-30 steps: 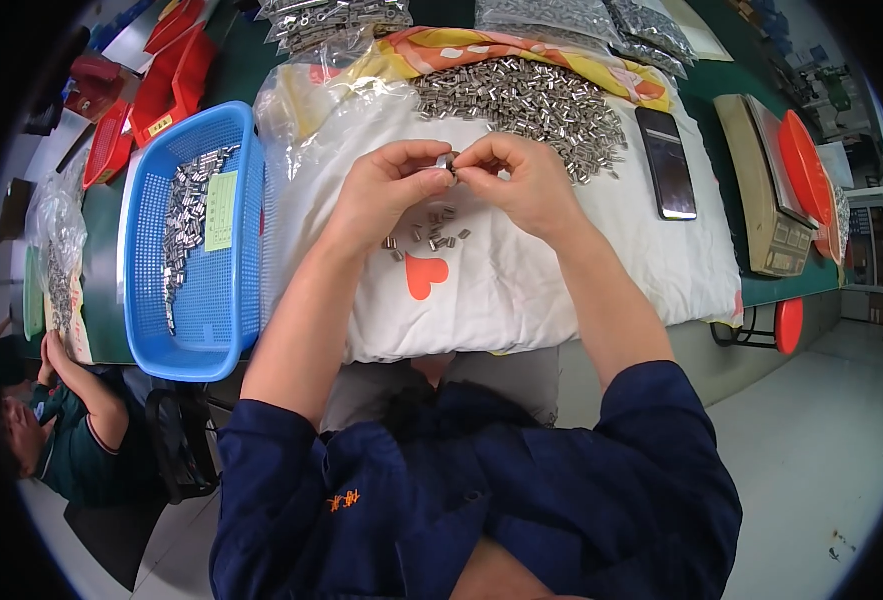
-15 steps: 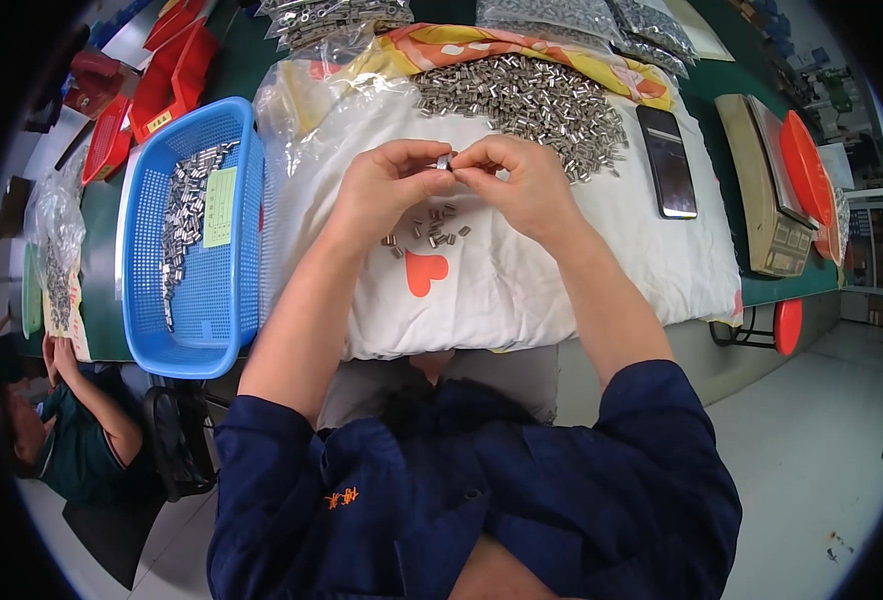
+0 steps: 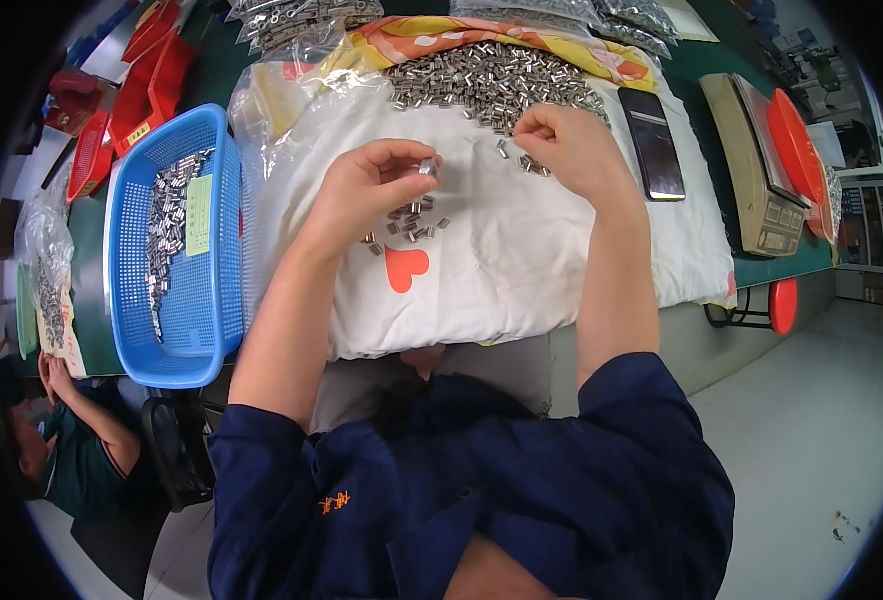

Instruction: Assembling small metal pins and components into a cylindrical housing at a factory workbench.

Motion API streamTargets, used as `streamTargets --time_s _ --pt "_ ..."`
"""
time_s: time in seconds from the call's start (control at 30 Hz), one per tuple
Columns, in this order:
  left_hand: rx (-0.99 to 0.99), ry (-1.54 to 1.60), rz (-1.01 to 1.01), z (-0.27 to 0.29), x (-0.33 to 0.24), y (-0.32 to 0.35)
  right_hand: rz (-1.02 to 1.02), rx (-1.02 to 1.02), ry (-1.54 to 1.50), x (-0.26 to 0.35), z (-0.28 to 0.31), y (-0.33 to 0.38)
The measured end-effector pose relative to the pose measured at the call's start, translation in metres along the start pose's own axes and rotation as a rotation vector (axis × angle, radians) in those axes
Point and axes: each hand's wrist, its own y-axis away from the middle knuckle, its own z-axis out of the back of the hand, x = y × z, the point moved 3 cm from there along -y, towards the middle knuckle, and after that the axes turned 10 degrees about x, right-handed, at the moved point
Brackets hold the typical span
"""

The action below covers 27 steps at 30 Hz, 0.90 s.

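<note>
My left hand (image 3: 366, 190), above the middle of the white cloth (image 3: 491, 275), pinches a small shiny metal sleeve (image 3: 428, 167) between thumb and forefinger. Below that hand lies a loose group of similar metal pieces (image 3: 416, 232), beside a red heart print. My right hand (image 3: 581, 155) is closed, thumb against fingers, at the near edge of the large pile of small metal cylinders (image 3: 501, 80). Whatever its fingertips hold, if anything, does not show. A few stray cylinders (image 3: 531, 165) lie just under it.
To the left stands a blue basket (image 3: 226, 250) holding metal pieces and a pale green slip. A phone (image 3: 653, 145) lies right of the pile, and a scale (image 3: 756, 170) with an orange-red tray (image 3: 797, 145) stands beyond. Another person (image 3: 86, 440) sits at far left.
My hands have come apart. The right has moved right and away from me to the pile; the left keeps the metal sleeve. The whole view has shifted slightly.
</note>
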Motion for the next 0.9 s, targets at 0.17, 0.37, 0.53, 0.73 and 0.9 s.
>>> streamTargets --time_s 0.17,0.37,0.53,0.73,0.9 --pt "0.116 -0.175 0.082 -0.010 0.003 -0.002 -0.013 0.030 0.169 -0.004 -0.017 -0.002" --pt "0.077 -0.024 -0.019 -0.003 0.002 -0.002 0.053 -0.120 0.386 0.016 -0.036 -0.005" --pt "0.026 0.131 -0.032 0.002 0.004 -0.002 0.119 0.061 -0.399 0.035 -0.035 -0.003" --pt "0.006 0.175 -0.076 0.002 0.000 -0.003 0.293 0.032 -0.541 0.042 -0.043 -0.001" --pt "-0.026 0.118 -0.072 0.003 0.001 -0.003 0.308 -0.028 -0.409 0.044 -0.044 0.000"
